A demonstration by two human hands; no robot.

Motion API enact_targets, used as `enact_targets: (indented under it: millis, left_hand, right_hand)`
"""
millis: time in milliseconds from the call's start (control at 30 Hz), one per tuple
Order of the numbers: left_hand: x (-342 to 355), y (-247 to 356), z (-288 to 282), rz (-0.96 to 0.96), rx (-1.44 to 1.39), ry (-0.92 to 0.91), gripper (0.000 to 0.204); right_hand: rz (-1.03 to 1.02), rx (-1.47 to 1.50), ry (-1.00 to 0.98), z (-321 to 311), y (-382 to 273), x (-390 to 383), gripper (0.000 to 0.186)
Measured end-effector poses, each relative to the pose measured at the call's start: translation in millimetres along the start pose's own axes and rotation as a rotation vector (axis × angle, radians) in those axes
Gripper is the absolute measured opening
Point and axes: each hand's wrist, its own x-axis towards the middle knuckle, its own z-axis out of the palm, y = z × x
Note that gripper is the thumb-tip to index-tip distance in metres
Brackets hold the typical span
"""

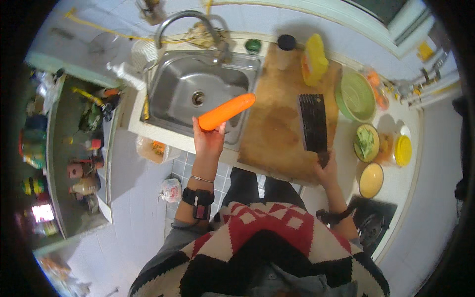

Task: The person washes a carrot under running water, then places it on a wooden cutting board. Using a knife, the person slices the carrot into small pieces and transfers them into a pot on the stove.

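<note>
A large peeled carrot (227, 112) lies in my left hand (209, 141), its thick body slanting up to the right over the sink's near edge. My left fingers wrap round its lower end. On the right, my right hand (326, 171) grips the handle of a dark cleaver (313, 123), whose broad blade rests on or just above the wooden cutting board (272, 143). I cannot tell if the blade touches the wood. Carrot and blade are well apart.
The steel sink (173, 74) with its curved faucet (185, 15) is left of the board. A dark-lidded jar (286, 44) and a yellow package (314, 59) stand on the board's far side. Along the right are a green basin (356, 96), a bowl of green slices (366, 143) and a yellow bowl (371, 180).
</note>
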Motion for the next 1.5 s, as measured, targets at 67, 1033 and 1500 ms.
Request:
enact_targets:
  millis: [67, 1033, 1500]
  left_hand:
    - [-7, 15, 4, 0.031, -0.074, 0.014, 0.052]
    - [-96, 140, -9, -0.32, 0.652, -0.579, 0.071]
    - [-98, 134, -28, 0.005, 0.646, -0.409, 0.032]
  right_hand:
    - [-0.01, -0.005, -0.035, 3, -15, 9, 0.044]
    - [-0.156, 0.629, -0.595, 218, -287, 132, 0.044]
    - [-1.231, -0.438, -0.14, 192, -267, 89, 0.053]
